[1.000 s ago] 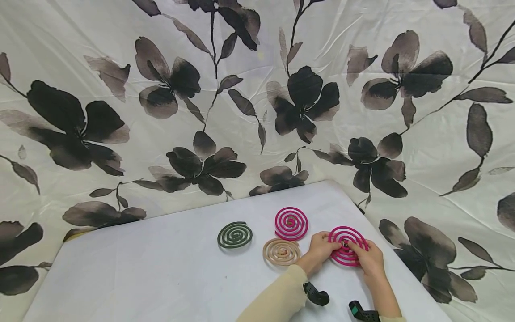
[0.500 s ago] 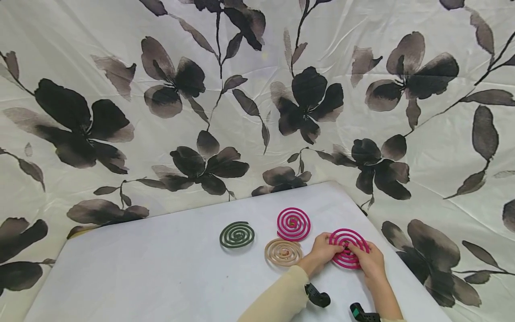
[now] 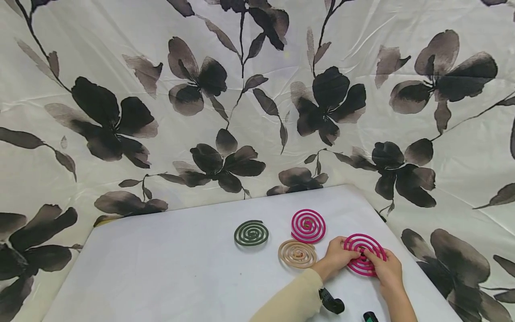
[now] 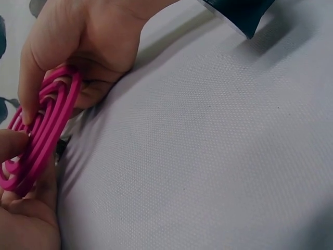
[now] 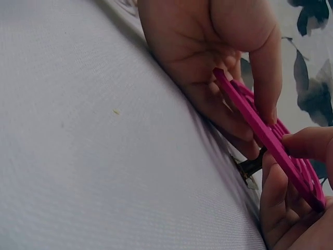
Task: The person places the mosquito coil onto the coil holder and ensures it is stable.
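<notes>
Both hands hold a pink mosquito coil (image 3: pixel 365 243) just above the right part of the table. My left hand (image 3: pixel 339 256) grips its left side, with the thumb on top near the centre and fingers beneath. On the opposite side, my right hand (image 3: pixel 389 269) pinches it the same way, its thumb also reaching the middle. In the right wrist view the coil (image 5: pixel 265 136) is tilted, and a small dark metal piece (image 5: pixel 252 166) shows below its centre; what it joins to is hidden by the fingers.
Left of the hands lie a second pink coil (image 3: pixel 308 226), a tan coil (image 3: pixel 297 254) close in front of it, and a green coil (image 3: pixel 251 233) farther left. A white cloth covers the table (image 3: pixel 169 264). Behind it hangs a floral curtain (image 3: pixel 257 120).
The head view has swung left, so table, coils and hands appear farther right. Both hands keep nearly the same hold on the pink mosquito coil.
</notes>
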`<move>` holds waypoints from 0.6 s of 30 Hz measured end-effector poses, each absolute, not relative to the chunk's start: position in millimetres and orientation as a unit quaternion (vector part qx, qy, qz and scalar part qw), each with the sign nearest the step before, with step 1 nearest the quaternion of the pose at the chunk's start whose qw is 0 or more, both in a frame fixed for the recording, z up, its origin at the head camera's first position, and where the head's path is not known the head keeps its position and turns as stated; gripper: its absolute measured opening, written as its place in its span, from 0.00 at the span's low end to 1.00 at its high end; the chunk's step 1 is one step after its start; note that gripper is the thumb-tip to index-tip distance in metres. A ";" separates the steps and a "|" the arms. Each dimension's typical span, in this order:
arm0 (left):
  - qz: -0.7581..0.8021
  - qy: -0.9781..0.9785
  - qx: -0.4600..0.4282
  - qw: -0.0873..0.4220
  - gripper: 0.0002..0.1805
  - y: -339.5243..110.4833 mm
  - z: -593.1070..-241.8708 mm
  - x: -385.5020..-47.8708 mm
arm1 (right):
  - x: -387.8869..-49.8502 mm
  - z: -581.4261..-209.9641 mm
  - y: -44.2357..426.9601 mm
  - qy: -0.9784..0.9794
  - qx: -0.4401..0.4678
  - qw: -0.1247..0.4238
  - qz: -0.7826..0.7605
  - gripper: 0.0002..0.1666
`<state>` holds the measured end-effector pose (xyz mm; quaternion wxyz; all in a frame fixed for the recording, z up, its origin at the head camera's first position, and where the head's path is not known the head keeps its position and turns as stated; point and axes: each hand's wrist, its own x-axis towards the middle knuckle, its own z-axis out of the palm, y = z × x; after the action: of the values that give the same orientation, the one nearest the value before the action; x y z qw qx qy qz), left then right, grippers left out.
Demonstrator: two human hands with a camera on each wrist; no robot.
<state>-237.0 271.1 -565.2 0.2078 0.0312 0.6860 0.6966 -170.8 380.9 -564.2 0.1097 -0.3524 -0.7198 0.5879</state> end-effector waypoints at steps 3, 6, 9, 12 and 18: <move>0.698 0.686 0.026 0.202 0.15 272.9 -565.8 -236.3 | -170.3 -563.8 380.9 -0.719 -0.352 0.107 0.590 0.42; 0.701 0.686 0.020 0.196 0.16 274.4 -567.7 -236.8 | -169.9 -562.8 379.6 -0.715 -0.353 0.108 0.594 0.42; 0.700 0.687 0.017 0.193 0.16 275.6 -569.9 -237.1 | -169.6 -562.3 378.0 -0.714 -0.354 0.108 0.595 0.42; 0.699 0.689 0.016 0.190 0.16 275.3 -571.0 -236.9 | -169.7 -562.0 376.5 -0.713 -0.352 0.109 0.596 0.42; 0.698 0.690 0.013 0.191 0.16 274.9 -570.0 -236.3 | -170.5 -562.4 375.6 -0.718 -0.347 0.112 0.593 0.40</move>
<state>-236.3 274.9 -570.0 0.1906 0.0132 0.6901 0.6981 -170.5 375.6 -562.4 0.1125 -0.3470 -0.7181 0.5928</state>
